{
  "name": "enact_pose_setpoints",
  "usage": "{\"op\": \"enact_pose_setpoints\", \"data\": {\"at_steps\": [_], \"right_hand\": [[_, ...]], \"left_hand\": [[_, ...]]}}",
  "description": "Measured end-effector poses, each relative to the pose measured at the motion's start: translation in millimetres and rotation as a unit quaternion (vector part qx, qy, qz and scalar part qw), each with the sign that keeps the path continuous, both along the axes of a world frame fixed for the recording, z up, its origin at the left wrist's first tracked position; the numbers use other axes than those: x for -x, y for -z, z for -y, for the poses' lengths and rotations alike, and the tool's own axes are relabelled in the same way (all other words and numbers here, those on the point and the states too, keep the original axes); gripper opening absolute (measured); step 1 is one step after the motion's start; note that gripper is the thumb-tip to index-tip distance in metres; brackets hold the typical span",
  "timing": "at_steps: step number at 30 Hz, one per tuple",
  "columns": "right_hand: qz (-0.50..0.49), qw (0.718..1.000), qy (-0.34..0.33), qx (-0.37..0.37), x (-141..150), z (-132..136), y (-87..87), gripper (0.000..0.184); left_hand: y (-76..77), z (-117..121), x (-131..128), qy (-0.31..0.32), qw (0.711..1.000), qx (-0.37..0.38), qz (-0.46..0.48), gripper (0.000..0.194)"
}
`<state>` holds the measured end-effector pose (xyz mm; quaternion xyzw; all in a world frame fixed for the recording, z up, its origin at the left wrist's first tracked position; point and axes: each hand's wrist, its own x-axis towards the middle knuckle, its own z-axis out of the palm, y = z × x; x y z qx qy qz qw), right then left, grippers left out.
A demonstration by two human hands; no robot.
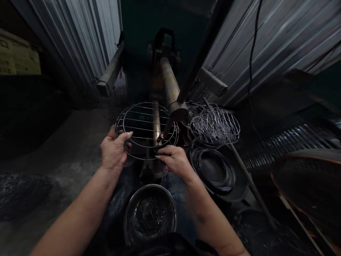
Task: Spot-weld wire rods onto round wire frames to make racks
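— Below the hands, what's in the steel bowl (157,188)?
— Short bits of wire (150,217), a loose heap in the bottom. Bowl sits just beside the jeans leg (173,186), not touching either hand.

— Other containers?
— Right of the hands, a dark round pan (234,190) with wire rings (213,170) lying in it, stacked or coiled, hard to tell in this light. Above those is a pile of wire baskets (213,126). Further right, a large round tray with a copper-colored rim (306,156), mostly in shadow.

— Hands?
— Both on one round wire rack (146,102), held up in front of the body. Left hand (114,151) is clenched on the rack's left edge, fingers curled over the wire. Right hand (176,161) grips the lower right edge, fingertips (160,151) pinched on the wire. Forearms angle in from the bottom corners, elbows out of frame.

— Where's the rack exactly?
— Over a long metal pipe (169,81), which shows through the wires, with the tip of a dark metal rod (166,129) inside the rack's outline, near the right hand.
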<state>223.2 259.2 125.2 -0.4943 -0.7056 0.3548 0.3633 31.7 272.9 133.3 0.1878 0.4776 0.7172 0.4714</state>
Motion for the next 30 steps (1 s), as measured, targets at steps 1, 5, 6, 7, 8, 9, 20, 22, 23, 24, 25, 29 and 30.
{"op": "enact_pose_setpoints", "data": {"at_steps": [1,5,6,7,8,9,20,22,23,24,25,29,30], "right_hand": [[-0.006,1.0,0.004,0.004,0,-1,2.3,0.008],[-0.089,0.993,0.076,0.031,4,0,12.5,0.016],[-0.115,0.988,0.096,0.036,6,2,14.5,0.018],[-0.139,0.983,0.113,0.04,8,4,16.2,0.02],[-0.158,0.978,0.128,0.041,10,6,17.7,0.022],[-0.173,0.974,0.139,0.041,11,7,19.2,0.023],[-0.238,0.955,0.178,0.015,17,6,32.3,0.021],[-0.246,0.953,0.179,0.011,19,6,31.0,0.019],[-0.249,0.952,0.179,0.008,20,5,30.2,0.017],[-0.249,0.951,0.181,0.002,20,5,29.6,0.016],[-0.247,0.952,0.183,-0.005,21,5,29.1,0.015],[-0.22,0.955,0.197,-0.037,22,4,29.6,0.013],[-0.215,0.955,0.198,-0.043,22,3,29.9,0.013]], "left_hand": [[0.4,-1,0,0.0,1.0,-0.001,-0.001,0.041],[-0.1,-3,0,-0.001,1.0,0.001,-0.001,0.04],[-0.3,-4,0,-0.001,1.0,0.002,-0.001,0.04],[-0.3,-4,1,-0.001,1.0,0.001,-0.002,0.039],[-0.1,-4,1,0.001,1.0,-0.002,-0.003,0.039],[0.3,-4,2,0.003,1.0,-0.006,-0.005,0.04],[4.9,-14,6,0.008,1.0,0.017,-0.003,0.043],[5.4,-17,7,0.006,1.0,0.026,-0.001,0.043],[5.8,-18,8,0.007,1.0,0.03,0.001,0.043],[6.2,-19,8,0.009,0.999,0.032,0.002,0.043],[6.7,-20,9,0.011,0.999,0.032,0.004,0.043],[8.2,-25,9,0.017,1.0,0.019,0.013,0.042],[8.3,-27,9,0.018,1.0,0.018,0.015,0.042]]}}
